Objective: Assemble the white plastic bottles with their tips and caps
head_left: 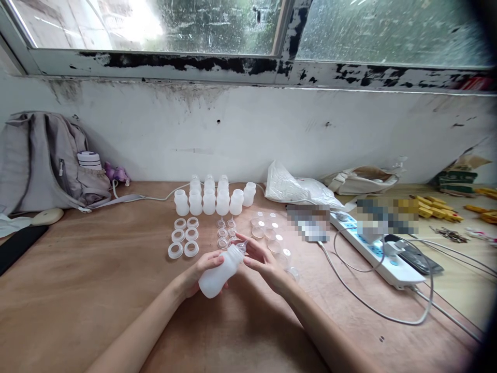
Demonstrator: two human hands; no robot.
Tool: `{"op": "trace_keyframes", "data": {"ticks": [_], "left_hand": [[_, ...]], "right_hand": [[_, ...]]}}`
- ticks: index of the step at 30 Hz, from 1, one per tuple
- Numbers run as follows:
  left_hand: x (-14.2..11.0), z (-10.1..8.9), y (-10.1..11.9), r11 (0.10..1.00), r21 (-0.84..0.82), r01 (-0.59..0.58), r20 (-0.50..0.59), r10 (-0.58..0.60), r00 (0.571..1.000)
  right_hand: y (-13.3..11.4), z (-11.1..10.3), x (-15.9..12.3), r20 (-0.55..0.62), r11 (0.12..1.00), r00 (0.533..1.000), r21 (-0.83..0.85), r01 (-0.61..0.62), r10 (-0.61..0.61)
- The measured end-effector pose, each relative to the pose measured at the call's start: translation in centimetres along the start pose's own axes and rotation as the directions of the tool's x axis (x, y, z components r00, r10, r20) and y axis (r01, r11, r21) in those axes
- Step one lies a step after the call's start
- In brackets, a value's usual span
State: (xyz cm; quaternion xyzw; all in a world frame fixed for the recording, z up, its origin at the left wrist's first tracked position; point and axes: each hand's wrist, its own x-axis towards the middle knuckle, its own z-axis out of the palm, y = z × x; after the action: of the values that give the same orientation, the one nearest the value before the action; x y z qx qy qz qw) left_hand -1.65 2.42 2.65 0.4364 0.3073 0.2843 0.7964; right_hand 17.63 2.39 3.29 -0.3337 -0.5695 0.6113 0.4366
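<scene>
A reddish-brown wooden counter (101, 290) runs along the foot of a white wall (248, 124), and a paler, yellowish wood surface (466, 264) adjoins it at the right. The wall is scuffed, with dark stains under the sill and a few small holes. Above it, a wide metal window frame (171, 65) has lost patches of its light coating, showing black beneath. The spotted, cloudy panes (388, 31) let in daylight, glaring white at upper left and greenish toward the right.

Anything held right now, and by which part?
Frosted bottle, held around its body by the left hand; the right hand's fingers are at the clear teat.
</scene>
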Motion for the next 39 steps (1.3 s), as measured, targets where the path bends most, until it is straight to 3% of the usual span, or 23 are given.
{"op": "trace_keyframes", "data": {"ticks": [3, 7, 12, 15, 17, 19, 21, 24, 26, 28, 32, 34, 37, 39], "left_hand": [[0.2, 0.1, -0.3, 0.994, 0.107, -0.024, -0.003, 0.025, 1.000], [0.8, 0.3, -0.8, 0.889, 0.424, -0.176, -0.173, 0.270, 0.947], [1.0, 0.8, -1.2, 0.851, 0.486, -0.200, -0.153, 0.308, 0.939], [0.8, 1.1, -1.7, 0.726, 0.659, -0.197, -0.226, 0.441, 0.868], [0.7, 1.2, -2.0, 0.616, 0.756, -0.221, -0.213, 0.551, 0.807], [0.7, 1.2, -2.1, 0.549, 0.803, -0.232, -0.191, 0.606, 0.773], [0.6, 1.1, -1.8, 0.551, 0.813, -0.190, -0.195, 0.565, 0.802], [0.5, 0.9, -1.1, 0.618, 0.779, -0.103, -0.159, 0.354, 0.922], [0.4, 0.8, -0.8, 0.645, 0.760, -0.083, -0.101, 0.244, 0.965], [0.3, 0.9, -0.8, 0.605, 0.790, -0.094, -0.104, 0.284, 0.953], [0.4, 1.4, -1.4, 0.454, 0.888, -0.081, -0.184, 0.510, 0.840], [0.4, 1.7, -1.5, 0.515, 0.853, -0.091, -0.179, 0.452, 0.874], [0.2, 1.9, -1.2, 0.726, 0.681, -0.093, -0.044, 0.168, 0.985], [0.0, 2.1, -0.8, 0.823, 0.566, -0.048, 0.080, 0.003, 0.997]], "right_hand": [[0.1, 0.2, 0.1, 0.004, 0.999, 1.000, -0.037, -0.027, 0.027], [0.4, 0.5, 0.1, -0.159, 0.981, 0.987, -0.185, -0.059, 0.030], [0.2, 0.7, -0.2, -0.072, 0.997, 0.997, -0.078, -0.016, 0.011], [0.8, 0.4, 0.0, -0.153, 0.979, 0.988, -0.197, -0.052, 0.021], [1.3, 0.2, 0.1, -0.215, 0.941, 0.977, -0.331, -0.072, 0.000], [1.5, 0.0, 0.1, -0.202, 0.912, 0.979, -0.403, -0.074, -0.009], [1.3, -0.1, 0.0, -0.132, 0.916, 0.991, -0.392, -0.080, 0.031], [0.9, 0.0, -0.2, -0.047, 0.944, 0.996, -0.317, -0.091, 0.080], [0.9, 0.2, -0.2, -0.028, 0.954, 0.997, -0.289, -0.077, 0.072], [1.1, 0.3, -0.1, -0.051, 0.947, 0.998, -0.316, -0.058, 0.044], [1.6, 0.4, -0.1, -0.135, 0.900, 0.990, -0.436, -0.018, -0.046], [1.3, 0.5, -0.2, -0.107, 0.879, 0.991, -0.476, 0.019, -0.080], [0.4, 0.8, -0.7, -0.024, 0.824, 0.986, -0.551, 0.127, -0.168], [-0.1, 1.2, -1.1, 0.020, 0.776, 0.974, -0.601, 0.193, -0.226]]}}
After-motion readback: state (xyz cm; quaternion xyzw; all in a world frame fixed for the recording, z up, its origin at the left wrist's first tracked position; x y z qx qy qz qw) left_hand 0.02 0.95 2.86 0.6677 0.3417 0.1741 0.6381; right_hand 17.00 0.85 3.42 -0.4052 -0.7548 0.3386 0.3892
